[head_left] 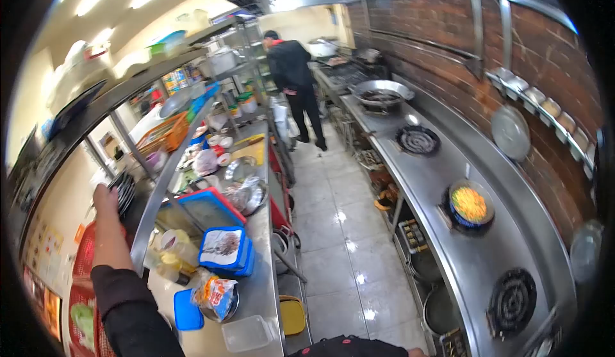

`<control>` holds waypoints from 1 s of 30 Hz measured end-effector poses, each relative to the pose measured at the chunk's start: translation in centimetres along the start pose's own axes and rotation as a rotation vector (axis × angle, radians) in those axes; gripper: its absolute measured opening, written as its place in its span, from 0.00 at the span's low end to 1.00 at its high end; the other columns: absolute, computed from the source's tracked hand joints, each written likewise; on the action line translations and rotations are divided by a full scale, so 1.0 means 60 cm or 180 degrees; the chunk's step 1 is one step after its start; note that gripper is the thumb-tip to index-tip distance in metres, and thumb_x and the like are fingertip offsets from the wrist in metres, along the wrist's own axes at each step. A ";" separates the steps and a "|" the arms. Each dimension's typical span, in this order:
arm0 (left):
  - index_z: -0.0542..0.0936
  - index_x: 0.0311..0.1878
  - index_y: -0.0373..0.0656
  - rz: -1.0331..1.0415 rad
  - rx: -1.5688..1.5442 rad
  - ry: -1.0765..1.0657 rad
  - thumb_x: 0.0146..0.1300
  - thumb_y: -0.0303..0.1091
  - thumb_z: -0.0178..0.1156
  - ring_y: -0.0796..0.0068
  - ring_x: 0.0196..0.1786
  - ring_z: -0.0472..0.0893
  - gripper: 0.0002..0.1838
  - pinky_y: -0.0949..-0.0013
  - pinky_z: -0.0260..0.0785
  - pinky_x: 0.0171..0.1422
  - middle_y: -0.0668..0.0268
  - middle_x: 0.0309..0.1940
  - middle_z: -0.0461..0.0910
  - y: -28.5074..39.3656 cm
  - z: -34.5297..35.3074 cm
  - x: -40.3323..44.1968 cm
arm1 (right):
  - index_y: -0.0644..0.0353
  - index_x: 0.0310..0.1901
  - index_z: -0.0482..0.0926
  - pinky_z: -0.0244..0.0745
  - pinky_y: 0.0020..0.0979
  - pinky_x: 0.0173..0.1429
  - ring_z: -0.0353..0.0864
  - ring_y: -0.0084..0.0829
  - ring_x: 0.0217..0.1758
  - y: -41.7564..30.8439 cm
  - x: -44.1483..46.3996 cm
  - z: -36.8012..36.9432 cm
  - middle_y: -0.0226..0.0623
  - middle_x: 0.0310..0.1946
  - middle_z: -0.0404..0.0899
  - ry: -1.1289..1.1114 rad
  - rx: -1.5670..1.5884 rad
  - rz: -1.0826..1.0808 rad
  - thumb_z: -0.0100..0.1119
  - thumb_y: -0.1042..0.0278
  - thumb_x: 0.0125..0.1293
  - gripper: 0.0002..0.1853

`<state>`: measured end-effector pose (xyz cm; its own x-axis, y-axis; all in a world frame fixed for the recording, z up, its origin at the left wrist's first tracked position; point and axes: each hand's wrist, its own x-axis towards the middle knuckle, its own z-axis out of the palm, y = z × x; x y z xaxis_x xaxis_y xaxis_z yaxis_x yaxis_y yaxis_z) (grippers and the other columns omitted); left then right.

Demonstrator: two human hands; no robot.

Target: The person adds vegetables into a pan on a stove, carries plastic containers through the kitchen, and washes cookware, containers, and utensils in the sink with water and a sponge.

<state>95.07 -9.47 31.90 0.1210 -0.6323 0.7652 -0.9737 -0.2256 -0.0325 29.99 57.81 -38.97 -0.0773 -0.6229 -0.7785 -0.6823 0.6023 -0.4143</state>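
My left hand (106, 202) is stretched out to the far left, up at the shelf. It is against the near side of a stack of dark dishes (123, 194), blurred by motion. Its fingers are mostly hidden, so whether they grip a dish cannot be made out. Below that arm stand red plastic baskets (84, 254), one with something pale green inside. Only a sliver of my right hand (416, 352) shows at the bottom edge, its fingers out of sight. To its right runs the steel stove counter (442, 219), where a pan of yellow-orange food (469, 204) sits on a burner.
On the left steel table are blue-lidded containers (224, 248), a snack-like bag (216, 296), a clear plastic tub (247, 333) and metal bowls (251, 193). A tiled aisle (339, 229) runs between table and stove. A person in black (291, 68) stands at its far end.
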 end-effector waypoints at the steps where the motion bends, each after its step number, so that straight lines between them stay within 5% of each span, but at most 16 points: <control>1: 0.75 0.33 0.35 0.0051 -0.0007 0.0044 0.53 0.44 0.66 0.43 0.39 0.78 0.19 0.50 0.70 0.45 0.46 0.32 0.79 -0.016 0.029 0.017 | 0.65 0.35 0.80 0.75 0.42 0.33 0.81 0.43 0.30 -0.003 -0.004 0.017 0.45 0.32 0.82 -0.0001 0.0004 -0.0017 0.58 0.53 0.58 0.19; 7: 0.75 0.33 0.34 0.0425 0.0070 -0.0277 0.52 0.40 0.67 0.44 0.38 0.78 0.17 0.53 0.71 0.46 0.45 0.32 0.78 -0.022 0.057 0.054 | 0.65 0.34 0.81 0.75 0.43 0.34 0.82 0.43 0.30 -0.041 -0.008 0.049 0.44 0.33 0.83 0.0201 0.0007 -0.0179 0.59 0.53 0.57 0.19; 9: 0.76 0.36 0.33 0.0229 -0.0237 -0.0308 0.52 0.38 0.67 0.50 0.35 0.79 0.17 0.55 0.72 0.44 0.48 0.31 0.79 -0.008 0.052 0.042 | 0.65 0.34 0.81 0.74 0.43 0.35 0.82 0.42 0.30 -0.042 0.011 0.053 0.44 0.33 0.83 0.0259 0.0016 -0.0214 0.59 0.53 0.57 0.19; 12: 0.75 0.46 0.34 0.0794 -0.1099 -0.0497 0.54 0.39 0.64 0.60 0.38 0.78 0.20 0.65 0.75 0.41 0.53 0.40 0.78 -0.054 0.134 0.089 | 0.56 0.37 0.83 0.75 0.42 0.40 0.81 0.47 0.37 -0.016 0.032 0.053 0.44 0.38 0.82 -0.0208 -0.0547 -0.0606 0.59 0.50 0.51 0.19; 13: 0.74 0.47 0.34 0.0219 -0.1894 -0.0820 0.55 0.39 0.64 0.61 0.39 0.78 0.21 0.67 0.75 0.41 0.53 0.42 0.77 -0.033 0.132 0.086 | 0.56 0.39 0.83 0.75 0.42 0.40 0.81 0.47 0.37 -0.029 0.010 0.023 0.46 0.37 0.82 -0.0277 -0.1084 -0.1023 0.59 0.50 0.51 0.20; 15: 0.72 0.51 0.34 -0.1713 -0.4176 -0.1307 0.57 0.40 0.62 0.64 0.42 0.78 0.23 0.69 0.76 0.42 0.54 0.46 0.76 0.018 0.117 0.084 | 0.56 0.37 0.83 0.74 0.44 0.38 0.81 0.48 0.37 -0.048 -0.027 0.002 0.48 0.35 0.82 -0.0688 0.0713 -0.0066 0.60 0.51 0.48 0.20; 16: 0.71 0.53 0.34 -0.2203 -0.4694 -0.1322 0.58 0.41 0.61 0.65 0.43 0.78 0.24 0.71 0.76 0.42 0.55 0.48 0.75 0.043 0.107 0.079 | 0.56 0.37 0.83 0.74 0.44 0.38 0.81 0.48 0.37 -0.058 -0.033 -0.015 0.48 0.35 0.82 -0.0690 0.0766 -0.0055 0.60 0.51 0.48 0.20; 17: 0.70 0.55 0.34 -0.2431 -0.5010 -0.1359 0.59 0.42 0.60 0.66 0.45 0.77 0.26 0.72 0.76 0.42 0.55 0.50 0.74 0.064 0.095 0.065 | 0.57 0.36 0.84 0.74 0.44 0.39 0.81 0.48 0.38 -0.066 -0.036 -0.038 0.49 0.35 0.82 -0.0276 -0.0192 -0.0922 0.59 0.51 0.48 0.19; 18: 0.69 0.56 0.34 -0.2447 -0.5182 -0.1388 0.60 0.42 0.59 0.67 0.46 0.77 0.27 0.73 0.76 0.43 0.56 0.52 0.73 0.088 0.080 0.048 | 0.57 0.35 0.84 0.74 0.44 0.40 0.81 0.49 0.38 -0.074 -0.035 -0.052 0.50 0.34 0.82 0.0155 -0.1177 -0.1775 0.59 0.51 0.48 0.19; 19: 0.68 0.58 0.34 -0.2434 -0.5252 -0.1441 0.61 0.43 0.58 0.69 0.47 0.77 0.28 0.74 0.76 0.43 0.56 0.54 0.73 0.111 0.064 0.029 | 0.57 0.35 0.84 0.74 0.44 0.40 0.81 0.49 0.38 -0.085 -0.034 -0.059 0.50 0.34 0.82 0.0151 -0.1186 -0.1775 0.59 0.51 0.48 0.19; 21: 0.68 0.58 0.37 -0.2230 -0.5222 -0.1292 0.63 0.41 0.57 0.71 0.45 0.78 0.25 0.76 0.75 0.40 0.58 0.51 0.75 0.195 -0.029 -0.059 | 0.57 0.34 0.85 0.74 0.44 0.44 0.81 0.49 0.40 -0.102 -0.026 -0.068 0.50 0.35 0.81 0.0322 -0.0208 -0.0476 0.55 0.53 0.50 0.18; 24: 0.66 0.59 0.39 -0.1552 -0.5353 -0.1580 0.65 0.37 0.55 0.74 0.40 0.78 0.22 0.79 0.72 0.35 0.60 0.45 0.77 0.293 -0.147 -0.192 | 0.58 0.34 0.85 0.74 0.44 0.48 0.80 0.50 0.42 -0.134 -0.048 -0.098 0.51 0.37 0.81 0.0555 -0.0198 -0.0191 0.52 0.54 0.53 0.18; 26: 0.64 0.60 0.41 -0.0849 -0.5485 -0.1901 0.67 0.34 0.54 0.78 0.34 0.77 0.20 0.82 0.69 0.30 0.63 0.40 0.78 0.338 -0.199 -0.273 | 0.58 0.34 0.84 0.74 0.44 0.48 0.80 0.50 0.42 -0.126 -0.047 -0.100 0.50 0.36 0.81 0.0577 -0.0288 -0.0262 0.52 0.54 0.53 0.18; 30: 0.65 0.56 0.37 -0.0621 -0.5077 -0.2242 0.64 0.32 0.56 0.76 0.28 0.78 0.20 0.77 0.72 0.30 0.61 0.37 0.79 0.412 -0.308 -0.445 | 0.57 0.30 0.83 0.73 0.45 0.44 0.80 0.48 0.38 -0.054 0.035 -0.045 0.47 0.32 0.81 0.1036 -0.0357 -0.0760 0.53 0.50 0.55 0.18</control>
<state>64.21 15.53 22.58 -0.1182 -0.9564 0.2672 -0.1048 0.2796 0.9544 30.04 53.20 -37.99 -0.1208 -0.8745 -0.4697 -0.7824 0.3751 -0.4971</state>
